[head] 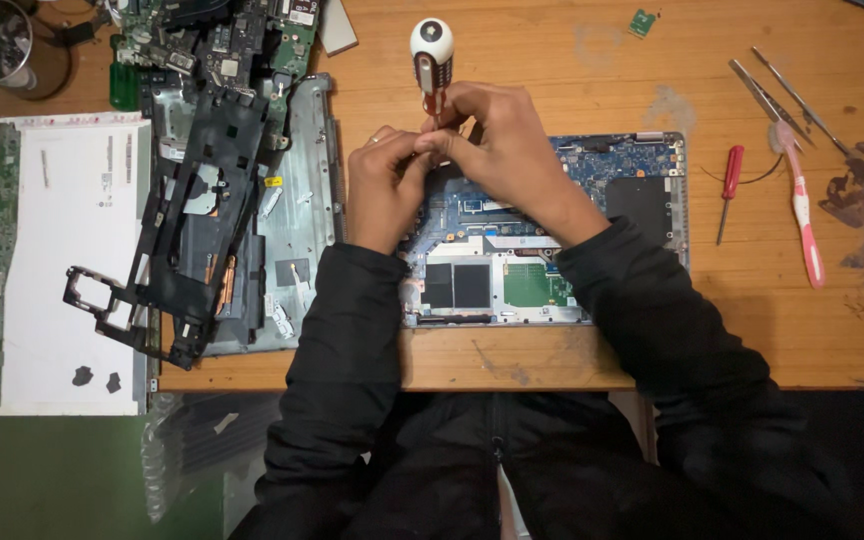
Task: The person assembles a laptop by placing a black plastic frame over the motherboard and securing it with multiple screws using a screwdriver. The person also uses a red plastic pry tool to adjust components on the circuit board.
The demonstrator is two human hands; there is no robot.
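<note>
An opened laptop base [512,270] with a blue circuit board lies on the wooden desk in front of me. My right hand [512,150] grips a screwdriver [432,55] with a white and red handle, held upright over the board's upper left part. My left hand [387,185] touches the right hand, its fingertips pinched around the screwdriver's lower shaft. The tip and the spot it meets are hidden behind my fingers. Both arms wear black sleeves.
A black plastic frame [187,220] lies on a grey laptop shell [302,200] at left, beside a white display panel [62,260]. Loose circuit boards [212,45] sit at the top left. A red screwdriver [729,185], pink toothbrush [802,215] and tweezers [767,95] lie at right.
</note>
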